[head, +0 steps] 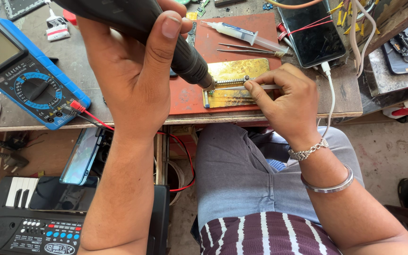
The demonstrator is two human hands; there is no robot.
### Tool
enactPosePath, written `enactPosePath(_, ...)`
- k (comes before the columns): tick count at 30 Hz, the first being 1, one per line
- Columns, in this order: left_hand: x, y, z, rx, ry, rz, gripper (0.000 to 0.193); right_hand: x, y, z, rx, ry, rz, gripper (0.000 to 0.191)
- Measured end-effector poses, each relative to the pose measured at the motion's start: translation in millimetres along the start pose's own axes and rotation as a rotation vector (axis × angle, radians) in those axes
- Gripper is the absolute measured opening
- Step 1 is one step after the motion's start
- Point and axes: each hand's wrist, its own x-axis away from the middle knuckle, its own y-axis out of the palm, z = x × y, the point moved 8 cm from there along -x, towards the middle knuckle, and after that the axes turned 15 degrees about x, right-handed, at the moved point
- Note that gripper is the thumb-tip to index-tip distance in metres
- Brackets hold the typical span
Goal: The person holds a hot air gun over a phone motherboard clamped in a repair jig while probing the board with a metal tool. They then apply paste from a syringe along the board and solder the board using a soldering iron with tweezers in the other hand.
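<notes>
My left hand [133, 71] grips a black hot-air tool handle [166, 40], its metal nozzle [208, 82] pointing down at a brass-coloured board holder [239, 71] on a red mat [223, 38]. My right hand [286, 101] pinches thin metal tweezers [242, 88], whose tips lie on the holder just beside the nozzle. A small part under the tips is too small to make out.
A blue multimeter [22, 75] with red and black leads lies at the left. A syringe [246, 35], spare tweezers [249, 48] and a phone [312, 30] on a white cable sit behind the holder. Below the bench are a small keyboard [29, 222] and another phone [81, 156].
</notes>
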Motion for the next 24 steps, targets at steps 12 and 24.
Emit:
enactPosePath(12,-0.2,0.2,-1.4,-0.004,-0.002,-0.002,0.037,0.0,-1.0,-4.7,0.066,-0.025,0.025,0.017)
enactPosePath(24,-0.2,0.2,-2.1,0.009,-0.009,-0.011,0.036,-0.1,-1.8,-8.5,0.097,-0.036,0.034,0.018)
